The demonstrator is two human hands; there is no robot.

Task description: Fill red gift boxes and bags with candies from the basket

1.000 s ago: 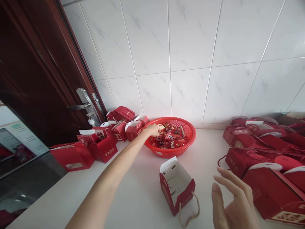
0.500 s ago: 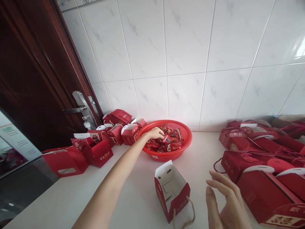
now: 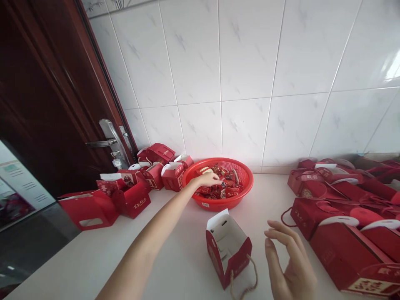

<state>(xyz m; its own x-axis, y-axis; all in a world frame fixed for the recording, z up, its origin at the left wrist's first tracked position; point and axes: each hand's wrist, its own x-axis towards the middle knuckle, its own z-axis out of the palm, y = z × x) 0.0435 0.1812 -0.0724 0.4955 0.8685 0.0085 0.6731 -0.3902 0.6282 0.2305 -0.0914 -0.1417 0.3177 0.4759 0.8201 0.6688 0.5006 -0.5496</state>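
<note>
My left hand (image 3: 210,179) reaches into a red plastic basket (image 3: 218,205) filled with small red wrapped sweets (image 3: 231,189). Its fingers are pinched together at a red packet with black lettering, partly covered by the fingertips. In front of the basket stands a red cardboard box (image 3: 240,260), its top open and its white inside bare, with a twine handle (image 3: 254,277) hanging down its near side. To the right of this box my right hand (image 3: 289,262) hovers with fingers apart and slightly curled, holding nothing.
Several red boxes (image 3: 133,200) stand at the left of the white table (image 3: 168,254). Many more red boxes (image 3: 350,250) are packed along the right. A tiled wall (image 3: 243,125) rises behind, and a dark wooden door (image 3: 62,104) with a metal handle (image 3: 103,143) is at left.
My left hand has shifted slightly over the sweets, now covering more of the lettered packet. My right hand has moved a little left, closer to the open box.
</note>
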